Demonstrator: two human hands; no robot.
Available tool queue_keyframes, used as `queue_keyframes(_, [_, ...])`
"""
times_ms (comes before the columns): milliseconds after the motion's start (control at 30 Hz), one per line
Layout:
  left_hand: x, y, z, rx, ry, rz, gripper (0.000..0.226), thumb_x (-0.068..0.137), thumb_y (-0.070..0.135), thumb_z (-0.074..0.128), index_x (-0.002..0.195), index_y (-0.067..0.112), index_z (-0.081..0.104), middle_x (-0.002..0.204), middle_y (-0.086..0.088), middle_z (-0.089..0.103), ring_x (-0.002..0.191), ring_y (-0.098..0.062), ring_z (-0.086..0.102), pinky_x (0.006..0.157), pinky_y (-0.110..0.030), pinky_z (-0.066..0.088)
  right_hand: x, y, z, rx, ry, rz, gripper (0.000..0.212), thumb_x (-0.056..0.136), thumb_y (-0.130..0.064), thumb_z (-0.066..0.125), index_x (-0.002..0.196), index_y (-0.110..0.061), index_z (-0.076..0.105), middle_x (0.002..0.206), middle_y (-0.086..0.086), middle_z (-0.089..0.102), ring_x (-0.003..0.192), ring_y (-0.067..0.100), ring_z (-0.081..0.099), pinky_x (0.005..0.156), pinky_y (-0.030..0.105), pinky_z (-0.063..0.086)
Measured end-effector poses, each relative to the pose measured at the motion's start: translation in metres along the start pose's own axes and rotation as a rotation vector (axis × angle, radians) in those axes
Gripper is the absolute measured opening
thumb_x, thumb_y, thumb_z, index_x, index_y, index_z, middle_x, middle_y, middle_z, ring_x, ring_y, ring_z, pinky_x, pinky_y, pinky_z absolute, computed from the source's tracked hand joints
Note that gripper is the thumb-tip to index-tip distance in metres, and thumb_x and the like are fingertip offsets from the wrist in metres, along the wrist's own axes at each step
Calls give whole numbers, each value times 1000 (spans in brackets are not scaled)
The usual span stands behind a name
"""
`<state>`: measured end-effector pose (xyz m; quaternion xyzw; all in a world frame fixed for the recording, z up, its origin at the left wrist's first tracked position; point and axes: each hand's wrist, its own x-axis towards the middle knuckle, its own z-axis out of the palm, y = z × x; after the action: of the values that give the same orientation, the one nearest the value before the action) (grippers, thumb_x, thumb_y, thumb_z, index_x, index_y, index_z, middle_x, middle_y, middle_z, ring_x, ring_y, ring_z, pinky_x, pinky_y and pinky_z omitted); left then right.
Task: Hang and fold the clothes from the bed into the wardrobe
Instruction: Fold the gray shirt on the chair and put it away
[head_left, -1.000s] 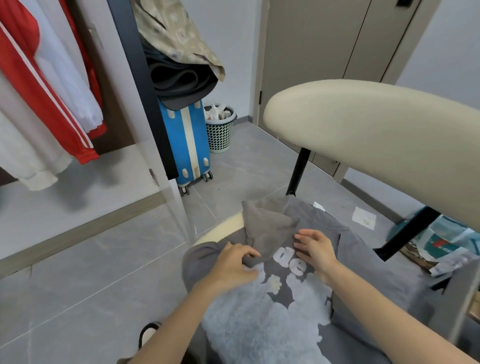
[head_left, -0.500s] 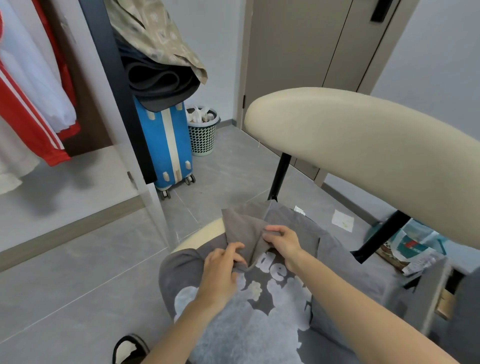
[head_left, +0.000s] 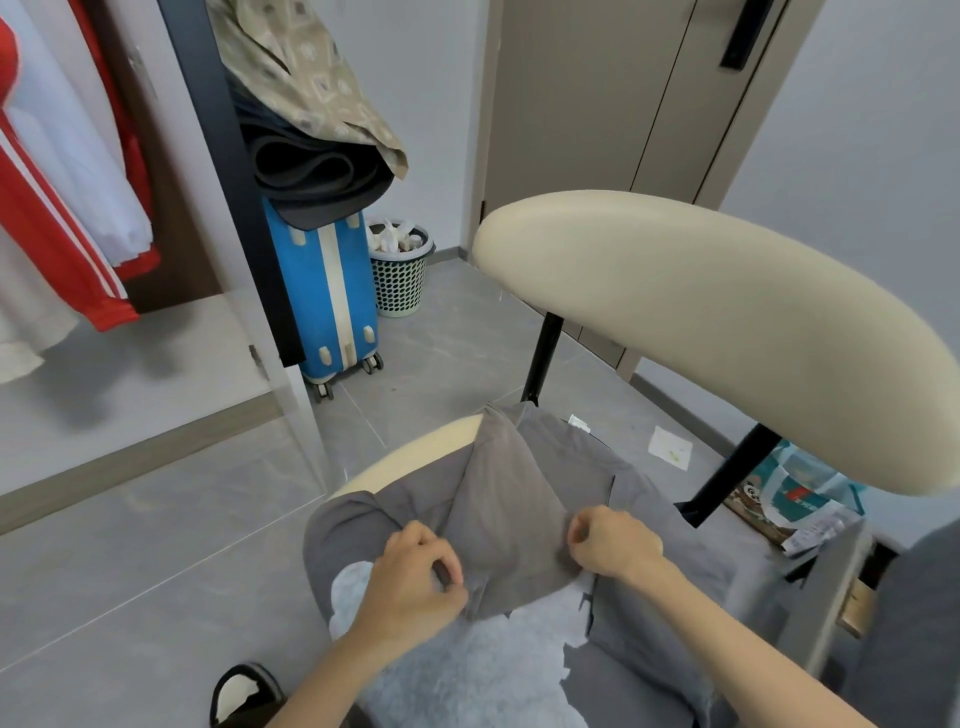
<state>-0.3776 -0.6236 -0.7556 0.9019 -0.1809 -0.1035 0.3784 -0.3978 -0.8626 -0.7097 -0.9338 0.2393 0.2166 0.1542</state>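
Looking down from my head, the grey T-shirt (head_left: 649, 525) lies spread over the cream chair seat (head_left: 410, 454), covering all but the seat's far left edge, with its pale fluffy print toward the near edge. A plain grey flap of the shirt is folded down over the top of that print. My left hand (head_left: 415, 579) has its fingers curled and pinches the flap's lower left edge; my right hand (head_left: 615, 545) is curled too and pinches the flap's right edge, the two hands apart with the fold between them. The chair's padded backrest (head_left: 717, 332) arches over the far side. On the floor beyond stand a blue suitcase (head_left: 332, 306) and a mesh basket (head_left: 402, 283), just beside each other. In the open wardrobe at left hangs a red and white jacket (head_left: 62, 244).
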Motion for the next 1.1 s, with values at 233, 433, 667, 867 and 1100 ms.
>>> queue_keyframes(233, [34,-17,-21,-603,156,-700,28,90,19,62,67,7,51,60,-7,52,54,-21,50,61,-32,46,57,-49,-1,440,121,-73,46,92,-34,53,134,-18,44,138,4,47,131,30,34,106,38,29])
queue_keyframes(433, [61,-15,-22,-924,127,-864,23,82,22,76,81,3,63,82,-14,67,77,-26,67,56,-31,56,103,-78,4,631,21,86,69,84,-62,59,135,-18,45,138,5,49,135,29,35,113,45,26])
queue_keyframes(667, [80,-15,-25,-1220,465,-827,15,94,-2,54,82,6,50,91,-11,56,85,-25,58,80,-37,50,129,-72,-19,1033,370,71,35,87,-37,66,64,-14,55,66,0,55,76,23,53,62,30,42])
queue_keyframes(867, [84,-29,-25,-1283,470,-751,12,92,2,59,102,5,53,98,-7,61,94,-22,62,80,-35,51,138,-93,-21,1205,182,-127,29,97,-23,56,124,-14,60,112,-1,63,100,14,58,80,17,44])
queue_keyframes(1100, [88,-25,-16,-833,441,-762,50,78,0,69,120,5,42,95,-9,62,73,-16,58,68,-36,55,133,-81,1,663,179,90,57,89,-46,60,129,-9,45,127,7,54,120,28,52,95,36,43])
